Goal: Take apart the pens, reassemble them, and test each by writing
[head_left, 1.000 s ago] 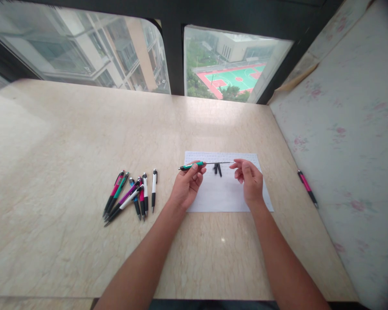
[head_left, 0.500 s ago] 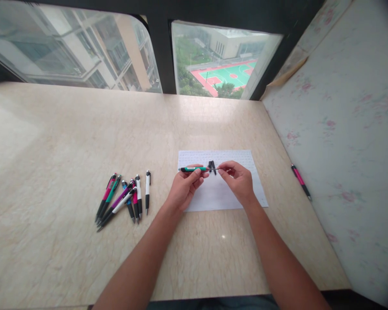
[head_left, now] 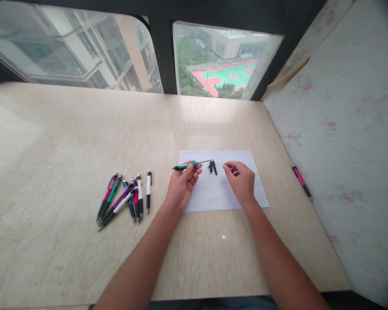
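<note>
Pale tabletop (head_left: 68, 142); on it a sheet of paper (head_left: 213, 196), cluster of pens (head_left: 119, 196) lying left of it. Left hand (head_left: 182, 186) grasping a green pen barrel (head_left: 185, 166) over the paper's left edge. Right hand (head_left: 241, 181) above paper, fingertips pinched; cannot tell if anything is between. Thin refill (head_left: 206, 161) juts from barrel, tip short of right hand. Short black pieces (head_left: 210, 167) on paper between hands

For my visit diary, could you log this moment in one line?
left hand: holds green pen, refill exposed | right hand: apart from refill, grip unclear | paper: small black pieces on top
</note>
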`<state>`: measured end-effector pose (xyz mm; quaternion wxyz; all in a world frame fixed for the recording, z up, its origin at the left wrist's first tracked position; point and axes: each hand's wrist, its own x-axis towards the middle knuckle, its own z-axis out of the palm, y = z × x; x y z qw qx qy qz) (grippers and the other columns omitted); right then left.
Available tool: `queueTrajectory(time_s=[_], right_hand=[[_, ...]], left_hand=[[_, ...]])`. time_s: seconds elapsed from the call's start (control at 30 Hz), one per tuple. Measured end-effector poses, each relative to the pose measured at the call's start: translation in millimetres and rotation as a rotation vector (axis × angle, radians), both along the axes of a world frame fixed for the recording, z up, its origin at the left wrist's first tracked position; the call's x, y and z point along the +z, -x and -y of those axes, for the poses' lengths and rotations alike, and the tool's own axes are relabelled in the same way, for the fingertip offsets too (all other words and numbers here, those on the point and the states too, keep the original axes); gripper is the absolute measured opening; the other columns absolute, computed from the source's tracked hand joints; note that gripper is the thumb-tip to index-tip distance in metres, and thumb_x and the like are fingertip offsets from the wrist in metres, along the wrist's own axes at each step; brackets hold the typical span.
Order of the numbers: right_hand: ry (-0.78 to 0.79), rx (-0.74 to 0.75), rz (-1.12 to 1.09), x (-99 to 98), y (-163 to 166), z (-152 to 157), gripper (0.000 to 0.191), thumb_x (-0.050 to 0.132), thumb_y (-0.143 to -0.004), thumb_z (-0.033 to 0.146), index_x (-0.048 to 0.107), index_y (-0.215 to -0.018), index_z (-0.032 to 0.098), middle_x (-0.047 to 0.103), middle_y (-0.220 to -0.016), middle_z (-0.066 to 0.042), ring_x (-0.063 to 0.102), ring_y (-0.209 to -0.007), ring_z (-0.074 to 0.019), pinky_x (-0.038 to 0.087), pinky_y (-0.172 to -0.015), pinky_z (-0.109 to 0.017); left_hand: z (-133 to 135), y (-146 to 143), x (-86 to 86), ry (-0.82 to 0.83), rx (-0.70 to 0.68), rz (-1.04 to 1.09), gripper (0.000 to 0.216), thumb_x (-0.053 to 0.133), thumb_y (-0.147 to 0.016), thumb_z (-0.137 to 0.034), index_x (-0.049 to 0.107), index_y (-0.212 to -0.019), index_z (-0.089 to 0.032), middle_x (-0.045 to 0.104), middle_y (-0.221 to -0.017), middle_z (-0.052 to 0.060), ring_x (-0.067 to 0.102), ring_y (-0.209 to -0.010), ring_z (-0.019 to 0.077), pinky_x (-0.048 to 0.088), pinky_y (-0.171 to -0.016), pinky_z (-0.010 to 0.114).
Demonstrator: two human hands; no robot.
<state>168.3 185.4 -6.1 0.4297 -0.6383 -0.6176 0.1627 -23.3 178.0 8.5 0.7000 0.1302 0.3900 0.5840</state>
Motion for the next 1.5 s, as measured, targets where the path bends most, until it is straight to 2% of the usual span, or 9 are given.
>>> queueTrajectory(time_s=[0.3, 0.43, 0.53, 0.77, 0.93, 1.03, 1.17, 1.37, 1.5], right_hand=[[0.024, 0.116, 0.001, -5.0, 6, 1, 0.023, 0.056, -0.088, 0.032, 0.071, -0.098, 0.018, 0.074, -0.095, -0.009, 0.066, -0.073, -0.0177, 0.054, -0.064, -0.031], [0.042, 0.075, -0.185, 2.7, 7, 4, 0.029, 0.049, -0.093, 0.038, 0.069, -0.101, 0.019, 0.074, -0.094, -0.009, 0.067, -0.074, -0.0180, 0.054, -0.064, -0.031], [0.036, 0.126, -0.288, 10.7, 8, 7, 0.030, 0.047, -0.095, 0.041, 0.066, -0.106, 0.020, 0.072, -0.097, -0.008, 0.067, -0.076, -0.0172, 0.055, -0.063, -0.030], [-0.102, 0.353, 0.007, 14.4, 3, 4, 0.015, 0.055, -0.090, 0.026, 0.070, -0.093, 0.024, 0.070, -0.093, -0.006, 0.064, -0.085, -0.0187, 0.055, -0.075, -0.034], [0.018, 0.395, 0.155, 19.9, -27, 1, 0.018, 0.055, -0.088, 0.024, 0.071, -0.094, 0.023, 0.071, -0.093, -0.006, 0.064, -0.088, -0.0203, 0.054, -0.077, -0.036], [0.165, 0.352, 0.151, 24.4, -47, 10, 0.017, 0.055, -0.086, 0.026, 0.071, -0.091, 0.021, 0.071, -0.086, -0.006, 0.065, -0.078, -0.0192, 0.053, -0.063, -0.031], [0.255, 0.333, 0.179, 23.3, -56, 25, 0.015, 0.057, -0.082, 0.026, 0.071, -0.086, 0.022, 0.071, -0.083, -0.004, 0.064, -0.071, -0.0176, 0.052, -0.065, -0.032], [0.268, 0.316, 0.212, 15.9, -41, 30, 0.012, 0.056, -0.081, 0.023, 0.068, -0.081, 0.022, 0.071, -0.078, -0.003, 0.064, -0.069, -0.0180, 0.050, -0.066, -0.032], [0.215, 0.202, 0.119, 16.5, -35, 27, 0.012, 0.057, -0.084, 0.028, 0.066, -0.084, 0.022, 0.071, -0.079, -0.003, 0.063, -0.066, -0.0170, 0.048, -0.063, -0.030]], left_hand=[[3, -3, 1.2, -0.034, -0.062, -0.043, 0.026, 0.077, -0.076, -0.022, 0.067, -0.097, -0.012, 0.075, -0.092, 0.011, 0.070, -0.074, 0.0101, 0.054, -0.064, 0.013], [2, -3, 1.5, -0.043, -0.078, -0.066, 0.027, 0.078, -0.075, -0.023, 0.067, -0.097, -0.012, 0.075, -0.092, 0.011, 0.070, -0.074, 0.0105, 0.054, -0.064, 0.014], [3, -4, 2.6, -0.043, -0.114, -0.086, 0.028, 0.078, -0.074, -0.024, 0.067, -0.097, -0.012, 0.075, -0.091, 0.011, 0.071, -0.073, 0.0114, 0.053, -0.063, 0.015], [5, -5, 6.1, -0.046, -0.182, -0.120, 0.031, 0.080, -0.072, -0.027, 0.068, -0.096, -0.012, 0.075, -0.088, 0.011, 0.071, -0.073, 0.0125, 0.053, -0.063, 0.018], [4, -3, 6.3, -0.032, -0.161, -0.156, 0.029, 0.078, -0.074, -0.027, 0.068, -0.097, -0.012, 0.075, -0.090, 0.011, 0.070, -0.074, 0.0119, 0.052, -0.063, 0.017], [3, -2, 3.0, -0.016, -0.127, -0.169, 0.029, 0.078, -0.075, -0.027, 0.068, -0.097, -0.012, 0.075, -0.091, 0.012, 0.071, -0.075, 0.0123, 0.052, -0.064, 0.017], [2, -2, -1.1, -0.010, -0.121, -0.175, 0.028, 0.078, -0.075, -0.028, 0.068, -0.096, -0.013, 0.075, -0.092, 0.011, 0.071, -0.077, 0.0132, 0.053, -0.065, 0.018], [2, -3, 0.0, -0.023, -0.122, -0.174, 0.028, 0.078, -0.075, -0.028, 0.068, -0.096, -0.012, 0.075, -0.089, 0.012, 0.071, -0.076, 0.0138, 0.052, -0.064, 0.019], [2, -2, 0.0, -0.022, -0.136, -0.176, 0.028, 0.077, -0.075, -0.028, 0.068, -0.097, -0.013, 0.075, -0.089, 0.011, 0.071, -0.076, 0.0137, 0.052, -0.064, 0.019]])
